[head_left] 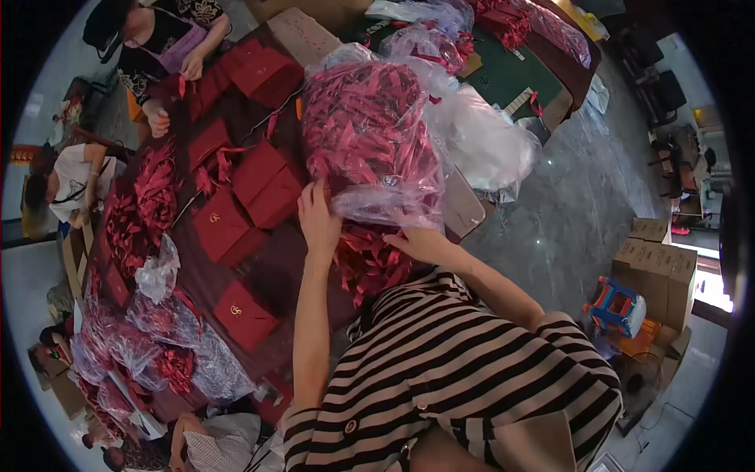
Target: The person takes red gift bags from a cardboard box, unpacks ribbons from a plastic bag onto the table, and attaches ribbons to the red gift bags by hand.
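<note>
A large clear plastic bag point(366, 118) full of red ribbons lies on the dark red tablecloth in front of me. My left hand point(318, 212) is at the bag's lower left edge, its fingertips against the plastic. At the lower right of the bag is my right hand point(421, 244), its thumb and fingers apart beside loose red ribbons point(366, 263). Those ribbons spill out below the folded plastic, between my hands. Dark red boxes point(267, 185) stand just left of my left hand.
Co-workers point(169, 47) are along the table's far and left sides. More bagged ribbons point(149, 338) lie at the lower left. White plastic bags point(484, 141) bulge beyond the ribbon bag. Cardboard boxes point(653, 275) and a colourful stool point(613, 307) stand on the floor at right.
</note>
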The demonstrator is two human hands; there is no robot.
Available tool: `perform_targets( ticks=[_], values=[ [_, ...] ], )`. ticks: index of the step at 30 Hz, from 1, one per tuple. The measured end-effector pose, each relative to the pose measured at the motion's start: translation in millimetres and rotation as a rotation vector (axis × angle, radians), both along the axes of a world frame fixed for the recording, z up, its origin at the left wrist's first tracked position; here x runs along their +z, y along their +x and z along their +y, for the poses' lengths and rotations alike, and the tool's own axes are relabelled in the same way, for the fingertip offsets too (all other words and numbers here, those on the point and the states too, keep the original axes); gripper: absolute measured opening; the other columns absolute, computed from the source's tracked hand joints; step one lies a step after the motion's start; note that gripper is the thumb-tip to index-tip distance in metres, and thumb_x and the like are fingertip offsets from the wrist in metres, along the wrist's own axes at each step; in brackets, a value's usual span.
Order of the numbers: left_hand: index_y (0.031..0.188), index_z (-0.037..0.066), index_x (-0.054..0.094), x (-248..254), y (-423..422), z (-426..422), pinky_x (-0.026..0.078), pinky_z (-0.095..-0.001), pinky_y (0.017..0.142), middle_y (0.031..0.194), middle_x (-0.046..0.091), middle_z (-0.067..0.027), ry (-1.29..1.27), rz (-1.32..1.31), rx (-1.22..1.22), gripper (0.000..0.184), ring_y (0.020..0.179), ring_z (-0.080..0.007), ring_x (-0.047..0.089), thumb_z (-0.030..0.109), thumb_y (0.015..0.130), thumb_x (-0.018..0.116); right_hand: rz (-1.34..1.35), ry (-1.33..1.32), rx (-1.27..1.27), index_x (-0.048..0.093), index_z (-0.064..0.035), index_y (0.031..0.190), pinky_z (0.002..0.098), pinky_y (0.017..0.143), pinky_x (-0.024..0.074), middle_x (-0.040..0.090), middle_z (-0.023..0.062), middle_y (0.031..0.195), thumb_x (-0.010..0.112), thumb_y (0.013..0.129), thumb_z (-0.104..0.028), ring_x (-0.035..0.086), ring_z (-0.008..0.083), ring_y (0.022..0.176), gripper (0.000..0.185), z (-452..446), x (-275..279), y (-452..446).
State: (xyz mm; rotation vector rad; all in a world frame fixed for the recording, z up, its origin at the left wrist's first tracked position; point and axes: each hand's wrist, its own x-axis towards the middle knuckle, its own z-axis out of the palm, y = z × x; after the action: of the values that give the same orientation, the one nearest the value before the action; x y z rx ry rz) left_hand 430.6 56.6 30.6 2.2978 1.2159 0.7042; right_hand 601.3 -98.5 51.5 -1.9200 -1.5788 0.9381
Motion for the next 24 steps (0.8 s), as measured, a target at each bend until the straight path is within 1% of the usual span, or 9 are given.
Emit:
perform_targets(
  ticks=[5,7,8,10,11,15,17,20,24],
  values=[
    [0.134,0.001,0.043,-46,-30,-48,0.037,-0.0444,0.102,0.129,0.047,-0.0234,-0.284,-0.244,0.206,0.062,0.121,-0.0411,0.044,0.027,0.085,0.069,0.004,0.145,0.290,0.029,-0.0117,0.148,0.0460,0.110,0.0294,0.034,0.0242,0.144,0.065,0.085,-0.015,0.035,0.0427,0.132,0.073,-36,28,12],
    [0.135,-0.001,0.041,-38,-26,-46,0.036,-0.0440,0.103,0.131,0.046,-0.0242,-0.419,-0.283,0.230,0.062,0.121,-0.0394,0.045,0.033,0.089,0.065,0.943,-0.296,-0.129,0.027,-0.0117,0.149,0.0435,0.108,0.0325,0.035,0.0226,0.145,0.065,0.083,-0.013,0.038,0.0409,0.129,0.076,-41,57,11],
    [0.137,-0.001,0.040,-38,-23,-42,0.036,-0.0435,0.103,0.131,0.047,-0.0245,-0.472,-0.339,0.268,0.064,0.121,-0.0385,0.046,0.034,0.089,0.064,0.882,-0.033,-0.184,0.025,-0.0110,0.149,0.0425,0.105,0.0368,0.035,0.0214,0.145,0.066,0.085,-0.014,0.042,0.0382,0.127,0.076,-38,56,14],
    [0.135,-0.001,0.045,-47,-13,-32,0.036,-0.0418,0.103,0.131,0.048,-0.0255,-0.463,-0.461,0.293,0.059,0.119,-0.0386,0.048,0.037,0.091,0.060,0.064,0.113,-0.041,0.029,-0.0064,0.146,0.0371,0.100,0.0411,0.042,0.0186,0.142,0.065,0.088,-0.016,0.045,0.0317,0.128,0.069,-34,48,40],
    [0.135,-0.001,0.045,-53,-13,-24,0.036,-0.0418,0.103,0.131,0.048,-0.0255,-0.464,-0.459,0.294,0.059,0.119,-0.0386,0.048,0.037,0.091,0.060,-0.035,0.125,-0.070,0.032,-0.0071,0.143,0.0416,0.089,0.0482,0.050,0.0209,0.129,0.068,0.085,-0.018,0.059,0.0327,0.110,0.068,-29,27,50],
    [0.123,0.004,0.059,-37,3,16,0.041,-0.0441,0.097,0.122,0.055,-0.0275,-0.084,-0.045,0.047,0.042,0.116,-0.0414,0.051,0.031,0.091,0.055,0.303,0.100,-0.204,0.035,-0.0060,0.140,0.0392,0.078,0.0501,0.058,0.0201,0.114,0.067,0.084,-0.019,0.065,0.0305,0.094,0.065,22,57,55],
    [0.123,0.003,0.056,-11,24,37,0.046,-0.0485,0.089,0.111,0.061,-0.0275,-0.679,0.157,0.276,0.047,0.106,-0.0445,0.057,0.035,0.089,0.055,0.217,0.300,-0.249,0.044,-0.0046,0.135,0.0348,0.071,0.0502,0.061,0.0194,0.108,0.066,0.086,-0.020,0.066,0.0264,0.086,0.056,49,40,68],
    [0.120,0.002,0.054,-17,26,41,0.048,-0.0518,0.083,0.105,0.063,-0.0280,-0.472,0.138,0.281,0.051,0.100,-0.0477,0.059,0.041,0.087,0.057,0.101,-0.165,-0.312,0.054,-0.0024,0.127,0.0308,0.072,0.0498,0.064,0.0138,0.107,0.063,0.089,-0.019,0.066,0.0209,0.088,0.042,74,-14,113],
    [0.121,0.005,0.048,-40,4,-8,0.047,-0.0514,0.082,0.111,0.053,-0.0241,-0.214,0.133,0.287,0.053,0.104,-0.0456,0.053,0.045,0.088,0.058,0.963,-0.098,-0.378,0.061,-0.0007,0.118,0.0330,0.090,0.0493,0.065,0.0093,0.114,0.057,0.095,-0.020,0.063,0.0206,0.101,0.031,17,-54,139]
  ],
)
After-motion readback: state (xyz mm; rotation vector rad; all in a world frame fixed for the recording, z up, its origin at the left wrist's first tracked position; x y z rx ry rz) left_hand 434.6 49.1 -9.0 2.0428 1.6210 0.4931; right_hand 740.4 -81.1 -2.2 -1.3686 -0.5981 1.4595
